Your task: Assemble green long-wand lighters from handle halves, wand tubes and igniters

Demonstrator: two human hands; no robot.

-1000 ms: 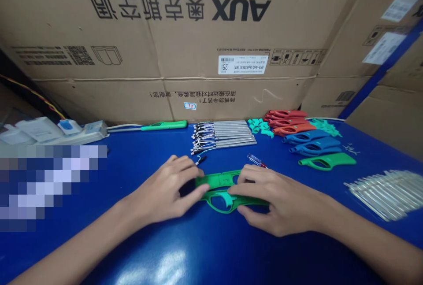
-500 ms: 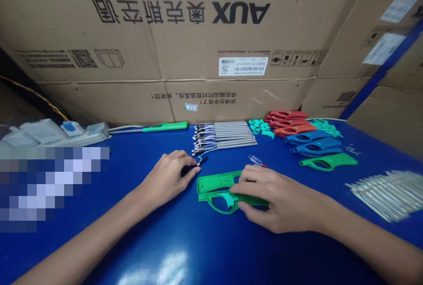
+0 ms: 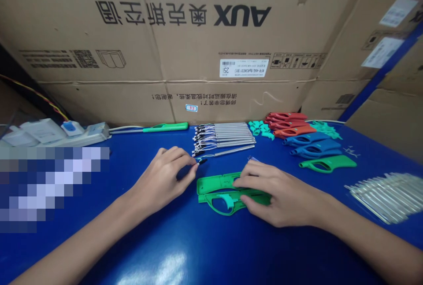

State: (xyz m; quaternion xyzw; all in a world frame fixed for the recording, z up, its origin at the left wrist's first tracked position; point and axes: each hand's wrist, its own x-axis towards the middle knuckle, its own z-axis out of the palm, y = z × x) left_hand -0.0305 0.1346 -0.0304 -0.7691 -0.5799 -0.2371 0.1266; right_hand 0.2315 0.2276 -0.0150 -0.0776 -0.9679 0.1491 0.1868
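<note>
My left hand [image 3: 172, 168] is closed in a pinch on the black, wired end of a metal lighter tube [image 3: 235, 150]. That tube lies apart from a row of similar tubes [image 3: 233, 131]. My right hand [image 3: 274, 192] rests over two green lighter shell halves [image 3: 214, 183], fingers and thumb apart. Its palm hides their right ends. A teal trigger [image 3: 227, 201] sits in the nearer half. Just behind the right hand, a small screwdriver [image 3: 253, 158] is mostly covered.
Red, blue and green lighter shells [image 3: 317, 148] lie at the back right, with teal parts [image 3: 260, 129] beside them. Clear-looking sticks [image 3: 388, 197] are at the far right. A power strip [image 3: 94, 134] and green lighter [image 3: 168, 126] lie at the back left, before a cardboard wall [image 3: 185, 60].
One metal tube has been drawn away from the row toward me by my left hand. My right fingers have moved off the teal trigger and shifted slightly right.
</note>
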